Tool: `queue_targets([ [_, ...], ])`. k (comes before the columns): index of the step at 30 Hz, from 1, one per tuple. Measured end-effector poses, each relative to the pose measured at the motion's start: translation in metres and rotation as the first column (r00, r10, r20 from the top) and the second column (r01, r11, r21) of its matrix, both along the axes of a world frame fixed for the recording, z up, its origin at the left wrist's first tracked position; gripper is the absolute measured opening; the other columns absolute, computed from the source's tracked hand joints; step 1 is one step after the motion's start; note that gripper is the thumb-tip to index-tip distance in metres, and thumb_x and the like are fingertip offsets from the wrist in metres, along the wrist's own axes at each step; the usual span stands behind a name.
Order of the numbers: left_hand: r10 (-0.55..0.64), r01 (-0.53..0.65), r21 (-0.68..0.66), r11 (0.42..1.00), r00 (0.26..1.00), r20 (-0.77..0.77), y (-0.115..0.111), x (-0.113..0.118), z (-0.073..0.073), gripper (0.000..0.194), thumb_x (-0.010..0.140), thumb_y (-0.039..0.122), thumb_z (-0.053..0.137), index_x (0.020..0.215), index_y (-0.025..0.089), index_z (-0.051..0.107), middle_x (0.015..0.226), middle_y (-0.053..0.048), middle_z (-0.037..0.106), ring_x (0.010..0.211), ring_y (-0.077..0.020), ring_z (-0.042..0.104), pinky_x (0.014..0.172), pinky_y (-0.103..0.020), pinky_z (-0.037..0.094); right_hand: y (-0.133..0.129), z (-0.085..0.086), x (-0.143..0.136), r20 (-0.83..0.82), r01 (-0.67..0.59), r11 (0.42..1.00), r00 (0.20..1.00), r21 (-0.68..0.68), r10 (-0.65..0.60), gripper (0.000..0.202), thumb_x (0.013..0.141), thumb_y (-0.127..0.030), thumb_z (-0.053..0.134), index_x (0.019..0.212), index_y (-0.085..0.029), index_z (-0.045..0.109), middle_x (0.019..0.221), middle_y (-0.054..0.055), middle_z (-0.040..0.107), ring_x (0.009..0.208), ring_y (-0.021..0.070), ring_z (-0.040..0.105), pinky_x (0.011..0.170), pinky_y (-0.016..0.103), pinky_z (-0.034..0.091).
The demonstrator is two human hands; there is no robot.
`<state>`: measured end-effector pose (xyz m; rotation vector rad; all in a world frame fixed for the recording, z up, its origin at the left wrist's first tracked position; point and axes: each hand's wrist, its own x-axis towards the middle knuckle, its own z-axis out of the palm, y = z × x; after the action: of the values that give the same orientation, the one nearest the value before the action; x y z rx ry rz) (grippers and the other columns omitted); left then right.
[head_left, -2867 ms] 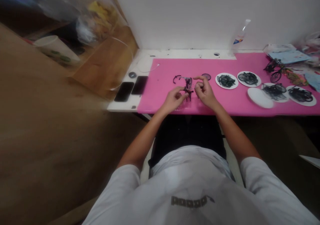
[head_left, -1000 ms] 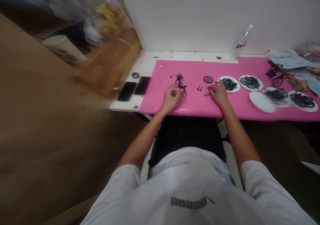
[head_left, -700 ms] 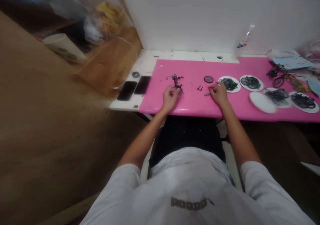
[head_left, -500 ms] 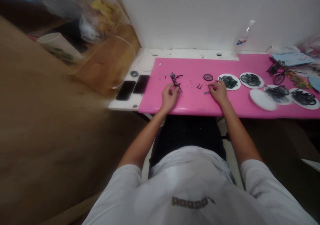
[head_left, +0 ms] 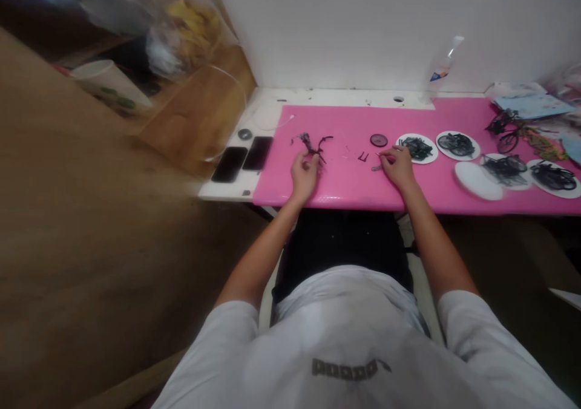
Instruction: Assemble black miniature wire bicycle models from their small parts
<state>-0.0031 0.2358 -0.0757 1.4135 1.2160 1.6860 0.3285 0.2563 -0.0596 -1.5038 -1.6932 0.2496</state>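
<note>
My left hand (head_left: 304, 176) is closed on a small dark model bicycle frame (head_left: 307, 142), held just above the pink mat (head_left: 327, 186). A curved black piece (head_left: 324, 140) sticks out on its right. My right hand (head_left: 397, 166) rests at the mat with thumb and fingertips pinched together; whatever is between them is too small to make out. Just left of those fingertips lies a small grey part (head_left: 376, 169). A little spoked wheel (head_left: 378, 140) lies beyond the right hand. Between the hands are small black L-shaped pieces (head_left: 363, 157).
Several white plates of black parts stand to the right, among them a near plate (head_left: 434, 155) and an overlapping white lid or plate (head_left: 476, 182). A model bicycle (head_left: 507, 140) stands behind them. Two phones (head_left: 229, 164) lie at the left. A clear bottle (head_left: 446, 70) stands by the wall.
My left hand has shifted slightly left and turned the bicycle frame, which now leans further left. My right hand has stayed almost in place, still pinched.
</note>
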Motion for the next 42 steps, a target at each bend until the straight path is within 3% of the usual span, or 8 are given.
queue_targets([
  [4, 0.018, -0.017, -0.011, 1.000, 0.999, 0.042, 0.001, 0.001, -0.001, 0.044, 0.099, 0.060, 0.078, 0.119, 0.022, 0.070, 0.099, -0.006, 0.075, 0.063, -0.0102, 0.061, 0.057, -0.024, 0.048, -0.003, 0.004, -0.002, 0.033, -0.048, 0.999, 0.998, 0.009, 0.047, 0.018, 0.099, -0.037, 0.073, 0.100, -0.021, 0.082, 0.110, 0.015, 0.082, 0.138, 0.0376, 0.055, 0.124, 0.063, 0.041],
  [8, 0.008, -0.007, -0.010, 1.000, 0.999, 0.036, 0.001, 0.001, -0.002, 0.044, 0.099, 0.060, 0.077, 0.119, 0.022, 0.070, 0.096, -0.005, 0.075, 0.063, -0.0104, 0.062, 0.056, -0.024, 0.049, -0.004, 0.006, -0.003, 0.093, -0.041, 0.999, 0.995, 0.002, 0.041, 0.021, 0.085, -0.042, 0.091, 0.093, -0.024, 0.083, 0.116, 0.013, 0.083, 0.140, 0.0418, 0.053, 0.123, 0.066, 0.039],
  [16, 0.013, -0.013, 0.004, 1.000, 0.999, 0.034, 0.001, 0.003, 0.000, 0.043, 0.100, 0.061, 0.075, 0.117, 0.022, 0.070, 0.099, -0.006, 0.074, 0.064, -0.0109, 0.062, 0.056, -0.024, 0.050, -0.004, 0.005, -0.002, 0.100, -0.048, 0.999, 0.994, 0.023, 0.046, 0.032, 0.068, -0.034, 0.105, 0.087, -0.023, 0.081, 0.131, 0.017, 0.077, 0.154, 0.0451, 0.041, 0.128, 0.067, 0.034],
  [24, 0.018, -0.018, 0.007, 1.000, 0.999, 0.037, 0.000, 0.003, 0.002, 0.045, 0.099, 0.063, 0.075, 0.117, 0.022, 0.069, 0.102, -0.007, 0.074, 0.066, -0.0116, 0.062, 0.058, -0.025, 0.050, -0.001, 0.004, -0.004, 0.048, -0.044, 0.998, 0.998, 0.037, 0.042, 0.032, 0.066, -0.030, 0.105, 0.071, -0.025, 0.074, 0.116, 0.014, 0.078, 0.145, 0.0431, 0.048, 0.126, 0.067, 0.038],
  [30, 0.016, -0.017, 0.017, 1.000, 0.999, 0.030, -0.001, 0.003, 0.004, 0.043, 0.099, 0.061, 0.076, 0.117, 0.021, 0.071, 0.103, -0.008, 0.074, 0.073, -0.0140, 0.064, 0.063, -0.027, 0.052, -0.003, 0.012, -0.007, 0.060, -0.102, 0.990, 0.994, 0.095, 0.096, 0.028, 0.075, -0.029, 0.099, 0.073, -0.026, 0.071, 0.108, 0.011, 0.077, 0.128, 0.0373, 0.056, 0.121, 0.064, 0.041],
  [35, -0.013, 0.011, 0.021, 1.000, 0.998, 0.068, -0.003, 0.005, 0.006, 0.041, 0.097, 0.058, 0.079, 0.116, 0.022, 0.072, 0.105, -0.008, 0.075, 0.066, -0.0113, 0.060, 0.057, -0.025, 0.048, -0.008, 0.023, -0.010, -0.046, 0.016, 0.968, 0.999, 0.249, -0.004, 0.021, 0.083, -0.034, 0.091, 0.081, -0.027, 0.071, 0.092, 0.005, 0.073, 0.109, 0.0321, 0.062, 0.112, 0.057, 0.047],
  [38, -0.054, 0.054, -0.002, 0.999, 0.994, 0.098, -0.002, 0.005, 0.009, 0.041, 0.097, 0.059, 0.079, 0.114, 0.022, 0.071, 0.104, -0.008, 0.076, 0.064, -0.0101, 0.061, 0.055, -0.024, 0.049, -0.007, 0.028, -0.007, -0.062, 0.035, 0.969, 0.998, 0.245, -0.020, 0.012, 0.086, -0.032, 0.087, 0.090, -0.026, 0.078, 0.083, 0.003, 0.070, 0.098, 0.0298, 0.063, 0.106, 0.053, 0.050],
  [42, -0.069, 0.073, -0.025, 0.997, 0.987, 0.144, -0.003, 0.003, 0.016, 0.043, 0.096, 0.061, 0.080, 0.112, 0.023, 0.071, 0.102, -0.007, 0.076, 0.061, -0.0102, 0.062, 0.051, -0.024, 0.048, -0.010, 0.040, -0.006, -0.041, -0.042, 0.983, 0.998, 0.177, 0.050, 0.017, 0.093, -0.028, 0.075, 0.106, -0.027, 0.084, 0.095, 0.006, 0.076, 0.100, 0.0285, 0.066, 0.105, 0.051, 0.052],
])
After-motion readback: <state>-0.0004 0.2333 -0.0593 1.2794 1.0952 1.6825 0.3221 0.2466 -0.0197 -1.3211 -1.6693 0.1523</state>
